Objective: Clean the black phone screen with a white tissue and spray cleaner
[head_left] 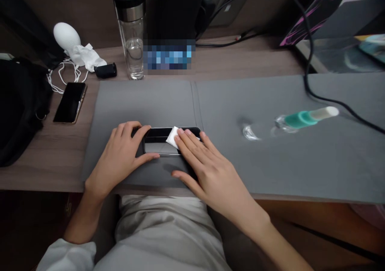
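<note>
A black smartphone [158, 140] lies sideways on a grey desk mat [246, 170], its glossy screen facing up. My left hand [120, 154] grips its left end, with the thumb along the lower edge. My right hand [204, 162] rests over the right end, its fingertips pressing a white wipe [173, 137] against the screen. The hand hides the phone's right corner.
A clear bottle with a teal band [296, 120] lies on the mat to the right. Behind stand a water flask [131, 34] and a white egg-shaped object [66, 36]. A second phone [70, 102] and a black bag [18, 110] sit left. A black cable [309, 62] crosses the mat.
</note>
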Demonstrator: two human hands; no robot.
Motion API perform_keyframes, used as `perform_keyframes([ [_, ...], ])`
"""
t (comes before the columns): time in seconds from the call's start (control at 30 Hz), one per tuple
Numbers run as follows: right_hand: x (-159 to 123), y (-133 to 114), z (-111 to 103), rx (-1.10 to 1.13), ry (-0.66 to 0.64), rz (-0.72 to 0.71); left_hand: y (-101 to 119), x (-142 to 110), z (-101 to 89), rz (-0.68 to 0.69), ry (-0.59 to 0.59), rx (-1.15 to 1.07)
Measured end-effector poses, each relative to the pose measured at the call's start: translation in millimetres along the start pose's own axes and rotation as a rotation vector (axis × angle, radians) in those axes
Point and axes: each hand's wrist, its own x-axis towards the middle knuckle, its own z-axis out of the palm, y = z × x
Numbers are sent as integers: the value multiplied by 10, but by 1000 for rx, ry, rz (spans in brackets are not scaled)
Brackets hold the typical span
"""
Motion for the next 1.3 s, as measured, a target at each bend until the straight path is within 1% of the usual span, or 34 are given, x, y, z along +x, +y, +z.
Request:
perform_keyframes([
  [0.1,-48,-69,-44,-13,6,-25,4,2,3,-4,3,-11],
  [0.2,-55,-86,-29,-16,5,-50,9,5,8,1,12,-1],
  [0.27,-17,-70,6,-16,2,-50,11,5,8,5,12,5],
  [0.4,128,-45,81,-23,10,3,14,-2,3,9,6,3],
  [0.53,223,-92,114,1,27,30,13,-9,6,8,17,8],
  [0.7,155,-236,84,14,26,4,19,-8,17,7,10,-7],
  [0.83,121,-326,77,18,-3,-34,23,-13,14,9,7,-8],
  [0.93,201,-325,125,29,-13,-32,20,-14,15,16,2,1],
  [1.13,444,-238,230,25,-24,-34,20,-25,33,28,23,-6],
  [1.2,452,-235,224,28,-22,-46,24,-35,44,28,31,-21],
  [1.3,380,-268,177,54,-38,-74,27,-49,58,19,33,-50],
])
